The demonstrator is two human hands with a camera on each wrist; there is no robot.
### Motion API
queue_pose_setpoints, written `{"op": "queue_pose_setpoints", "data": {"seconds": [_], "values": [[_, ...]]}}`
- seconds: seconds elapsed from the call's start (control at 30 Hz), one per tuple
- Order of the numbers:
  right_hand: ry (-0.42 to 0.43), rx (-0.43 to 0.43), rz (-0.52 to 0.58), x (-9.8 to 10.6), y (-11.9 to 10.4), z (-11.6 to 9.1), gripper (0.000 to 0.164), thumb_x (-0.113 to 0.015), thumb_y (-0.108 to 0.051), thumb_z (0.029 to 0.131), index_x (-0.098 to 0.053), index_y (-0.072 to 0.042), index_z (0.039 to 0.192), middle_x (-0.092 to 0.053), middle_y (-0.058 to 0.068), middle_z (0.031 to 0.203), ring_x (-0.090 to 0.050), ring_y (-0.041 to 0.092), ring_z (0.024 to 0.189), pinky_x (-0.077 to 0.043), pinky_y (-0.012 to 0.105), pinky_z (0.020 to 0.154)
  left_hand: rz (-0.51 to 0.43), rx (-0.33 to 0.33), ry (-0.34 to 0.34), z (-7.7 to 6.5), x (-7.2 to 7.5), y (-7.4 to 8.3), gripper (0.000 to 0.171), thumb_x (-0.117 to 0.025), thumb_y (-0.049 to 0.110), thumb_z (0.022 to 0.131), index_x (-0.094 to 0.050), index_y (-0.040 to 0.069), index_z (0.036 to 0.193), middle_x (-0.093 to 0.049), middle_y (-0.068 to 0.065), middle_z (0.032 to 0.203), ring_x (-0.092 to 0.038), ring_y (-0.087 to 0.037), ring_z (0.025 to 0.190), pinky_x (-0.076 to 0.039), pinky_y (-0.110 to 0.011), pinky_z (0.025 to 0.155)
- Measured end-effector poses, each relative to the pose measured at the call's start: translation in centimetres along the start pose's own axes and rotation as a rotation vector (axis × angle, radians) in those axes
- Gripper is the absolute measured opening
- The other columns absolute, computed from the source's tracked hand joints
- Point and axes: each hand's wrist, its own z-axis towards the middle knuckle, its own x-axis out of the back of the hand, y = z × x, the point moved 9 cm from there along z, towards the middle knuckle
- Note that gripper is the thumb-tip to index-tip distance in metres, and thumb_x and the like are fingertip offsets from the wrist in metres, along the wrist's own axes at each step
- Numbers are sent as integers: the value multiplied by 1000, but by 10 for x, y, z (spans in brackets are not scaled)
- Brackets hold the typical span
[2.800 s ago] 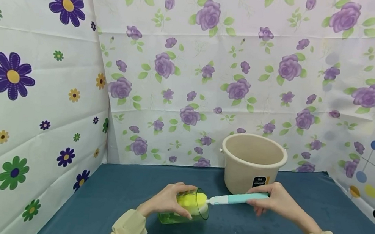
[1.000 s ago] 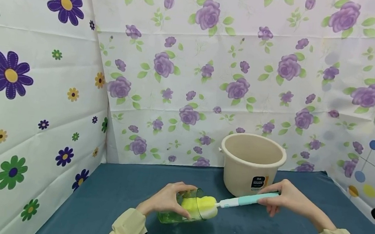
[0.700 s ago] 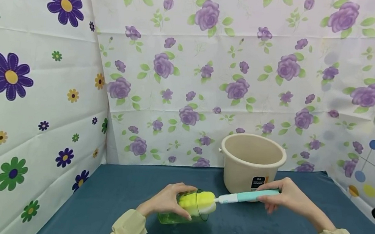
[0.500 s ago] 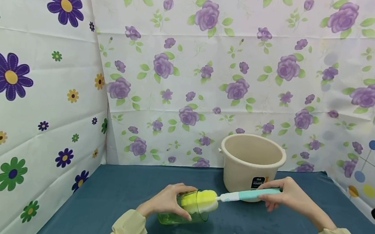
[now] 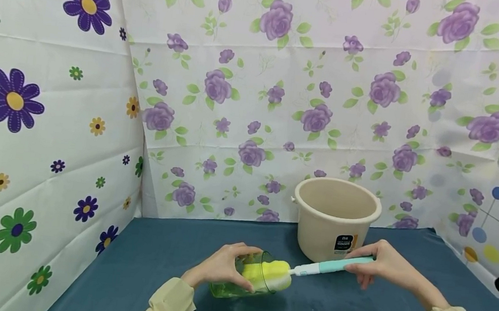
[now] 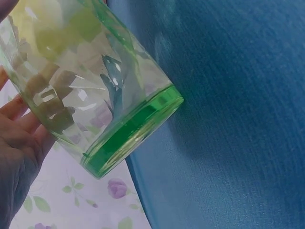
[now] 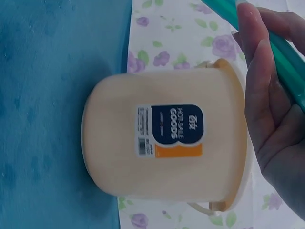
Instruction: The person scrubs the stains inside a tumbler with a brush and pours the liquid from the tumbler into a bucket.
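Observation:
My left hand (image 5: 227, 266) grips a clear green glass cup (image 5: 228, 290) that lies on its side, its mouth facing right. The cup's thick green base (image 6: 133, 133) shows in the left wrist view. In my right hand (image 5: 381, 264) is the turquoise handle of a sponge bottle brush (image 5: 334, 264), pinched between thumb and fingers. The yellow and white sponge head (image 5: 275, 275) sits partly inside the cup, its right end sticking out past the rim. The right wrist view shows the fingers (image 7: 255, 52) round the turquoise handle (image 7: 288, 67).
A beige bucket (image 5: 335, 225) with a dark label stands behind the brush, near the back of the blue cloth-covered table (image 5: 166, 248). Flowered sheets (image 5: 234, 123) hang behind and at both sides.
The right hand has shifted right, drawing the sponge from deep in the cup to partly outside it. Over the last half second, the sponge end has dipped slightly. The left hand stays put.

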Motion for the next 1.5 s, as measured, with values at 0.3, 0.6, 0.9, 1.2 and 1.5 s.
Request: {"op": "queue_pose_setpoints", "data": {"seconds": [0.3,0.6,0.9,1.2,1.5], "values": [[20,30,30,-6,-2,3,23,-61,-4,86,-63,8,106,-62,12,62,-59,29,49,-47,46,45,16,-8,10,2,2,3,73,-77,43,68,-49,22,132,-50,10,98,-48,-8,85,-42,-27,68],[85,20,-41,0,1,5,25,-62,-4,86,-61,11,106,-63,12,65,-60,27,50,-47,43,46,12,28,3,2,2,-1,74,-77,44,68,-48,24,132,-50,10,103,-48,-9,85,-41,-28,66],[74,-17,-47,-4,-8,5,26,-63,-6,85,-61,11,105,-63,10,65,-60,28,52,-48,41,48,-6,26,9,1,0,-2,75,-77,44,67,-48,22,132,-51,11,103,-48,-9,88,-41,-28,69],[3,0,-7,-8,6,6,20,-62,-8,86,-66,3,101,-61,12,61,-59,28,48,-47,42,45,10,20,2,1,-1,-1,73,-76,44,68,-49,23,132,-50,11,97,-47,-11,82,-40,-28,65],[8,24,14,-16,-5,10,20,-61,-2,86,-64,8,103,-61,13,61,-59,29,49,-47,44,46,37,11,6,3,-2,-1,73,-77,46,67,-50,24,131,-50,11,95,-46,-9,80,-40,-26,64]]}}
